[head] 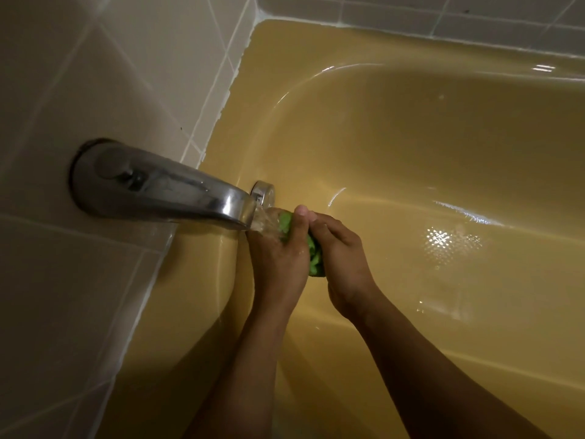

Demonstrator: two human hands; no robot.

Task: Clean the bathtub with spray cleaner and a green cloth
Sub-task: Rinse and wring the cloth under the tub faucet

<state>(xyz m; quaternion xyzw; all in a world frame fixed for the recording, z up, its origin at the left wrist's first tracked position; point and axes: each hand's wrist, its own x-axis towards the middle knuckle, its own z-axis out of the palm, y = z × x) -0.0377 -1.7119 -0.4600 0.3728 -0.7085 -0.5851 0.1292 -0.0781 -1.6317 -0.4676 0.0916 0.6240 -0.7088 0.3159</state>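
Two grips clamped: your left grip [278, 258] and right grip [345, 264] squeeze the green cloth [315, 259] bunched between them | faucet [177, 191] water lands just beyond your left grip | likely sodden, limp, slippery; hold the wad's middle

Pale beige wall tiles [95, 74] with white grout on the left, greyer tiles [411, 11] along the far side, meeting in a corner at the top. Chrome spout [164, 188] jutting from the left wall, pouring water [264, 221]. Dim, warm light.
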